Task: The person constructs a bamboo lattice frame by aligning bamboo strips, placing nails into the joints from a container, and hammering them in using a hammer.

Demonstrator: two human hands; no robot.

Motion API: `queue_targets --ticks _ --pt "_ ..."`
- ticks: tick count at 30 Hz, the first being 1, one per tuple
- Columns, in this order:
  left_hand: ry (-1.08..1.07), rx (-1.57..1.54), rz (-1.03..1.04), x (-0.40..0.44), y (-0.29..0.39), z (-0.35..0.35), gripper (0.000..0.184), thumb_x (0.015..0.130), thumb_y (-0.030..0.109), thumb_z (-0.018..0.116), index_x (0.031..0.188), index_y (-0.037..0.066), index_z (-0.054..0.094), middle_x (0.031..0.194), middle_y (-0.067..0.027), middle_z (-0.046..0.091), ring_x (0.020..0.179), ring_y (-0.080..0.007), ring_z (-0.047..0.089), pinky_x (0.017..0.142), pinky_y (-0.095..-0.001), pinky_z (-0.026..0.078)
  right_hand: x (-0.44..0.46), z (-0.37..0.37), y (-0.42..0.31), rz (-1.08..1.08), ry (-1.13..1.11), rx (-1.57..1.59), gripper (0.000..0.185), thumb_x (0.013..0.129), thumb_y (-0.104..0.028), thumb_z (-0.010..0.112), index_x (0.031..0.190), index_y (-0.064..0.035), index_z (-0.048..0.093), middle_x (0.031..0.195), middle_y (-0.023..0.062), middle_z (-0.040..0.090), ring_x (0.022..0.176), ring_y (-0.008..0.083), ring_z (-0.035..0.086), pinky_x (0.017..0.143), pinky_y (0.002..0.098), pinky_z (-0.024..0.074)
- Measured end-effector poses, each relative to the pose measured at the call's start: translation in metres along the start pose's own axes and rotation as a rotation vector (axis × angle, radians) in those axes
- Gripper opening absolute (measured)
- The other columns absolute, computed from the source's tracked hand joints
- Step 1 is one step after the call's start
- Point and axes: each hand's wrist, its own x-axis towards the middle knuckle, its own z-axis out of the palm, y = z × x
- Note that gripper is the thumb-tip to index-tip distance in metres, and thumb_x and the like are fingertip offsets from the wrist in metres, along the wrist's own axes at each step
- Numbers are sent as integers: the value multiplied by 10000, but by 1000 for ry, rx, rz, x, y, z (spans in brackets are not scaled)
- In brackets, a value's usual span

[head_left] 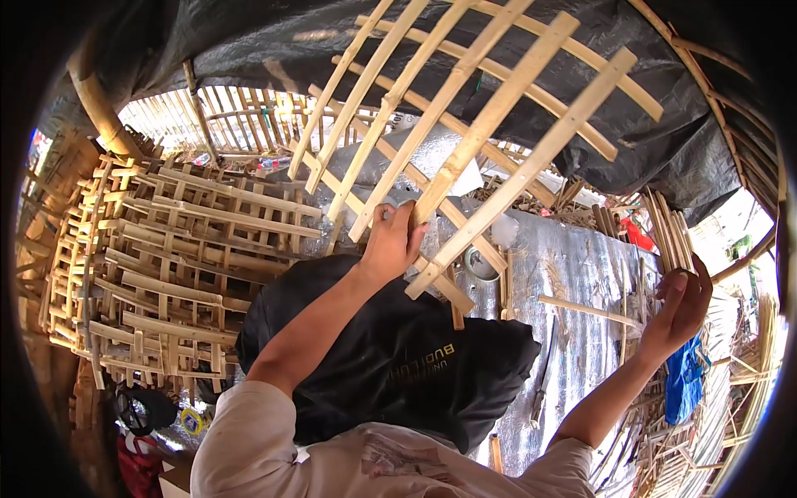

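My left hand (pixel 390 242) is closed round the lower part of a bamboo lattice (pixel 496 119), its fingers and thumb on one slat. Crossed pale slats make up this lattice, which is raised at a tilt above my lap and reaches the top of the view. Out to the right, my right hand (pixel 682 305) has its fingers curled at the lower ends of a bundle of bamboo strips (pixel 667 232). How many strips it grips cannot be made out. A black cloth (pixel 390 357) with printed letters covers my lap.
Several bamboo lattices (pixel 191 249) are stacked at the left. A silvery sheet (pixel 573 274) lies ahead, with a roll of tape (pixel 481 263) and a loose strip (pixel 589 310) on it. A blue plastic piece (pixel 683 382) hangs at the right. Black sheeting (pixel 249 41) drapes overhead.
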Motion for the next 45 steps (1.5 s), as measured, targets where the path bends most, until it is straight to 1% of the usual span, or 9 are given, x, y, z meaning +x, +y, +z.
queue_targets --ticks 2,4,10,16,21,24,33,36,45 --pt "-37 11 23 6 12 -10 424 905 88 677 1251 -95 513 993 -284 619 969 -460 563 917 -515 440 6 11 -28 37 -70 128 201 997 -144 601 1119 9 647 925 87 672 722 132 592 619 261 458" --pt "-119 13 36 8 18 -20 437 905 109 688 1253 -92 517 1003 -289 623 986 -471 570 888 -517 468 17 19 -26 -130 -151 -50 192 966 -118 636 1124 -12 656 938 92 684 772 169 654 628 298 487" --pt "-311 115 224 24 17 -67 457 900 149 713 1245 -69 508 1002 -242 648 925 -450 626 839 -515 506 47 51 -39 -281 -430 -211 302 938 -116 665 1231 -48 628 987 117 668 902 251 663 735 384 524" --pt "-527 433 491 39 20 -125 374 923 266 686 1166 14 552 973 -129 677 895 -273 662 878 -392 465 71 85 -26 -409 -536 -267 380 908 -176 698 1243 -23 604 1080 151 630 1043 347 604 902 460 497" --pt "-589 608 685 49 29 -155 378 932 336 661 1139 25 601 893 -65 672 830 -197 638 862 -340 428 55 137 -2 -528 -596 -367 490 907 -346 719 1288 -66 589 1294 94 513 1201 293 512 989 473 457" --pt "-596 710 788 62 41 -176 364 933 356 642 1097 33 608 816 -33 643 793 -160 629 838 -323 421 52 155 -11 -620 -558 -364 494 903 -369 723 1274 -66 603 1278 77 509 1204 277 492 1018 468 429" --pt "-541 817 1036 98 49 -218 148 850 227 628 877 85 596 655 -8 570 637 -162 578 686 -292 431 47 173 -15 -813 -317 -306 406 834 -317 754 1162 -98 657 1042 24 630 1012 215 573 905 408 409" --pt "-549 830 1056 106 50 -227 145 856 218 620 887 76 612 670 -12 581 639 -157 576 695 -292 431 43 175 -16 -794 -325 -289 395 839 -294 754 1168 -99 658 998 18 638 1003 199 576 907 401 406" --pt "-633 835 1092 129 50 -239 196 892 236 602 1000 74 625 786 -21 626 727 -181 600 737 -304 444 31 196 0 -720 -287 -53 255 877 -194 748 1088 -80 660 747 31 668 678 184 613 917 376 367"
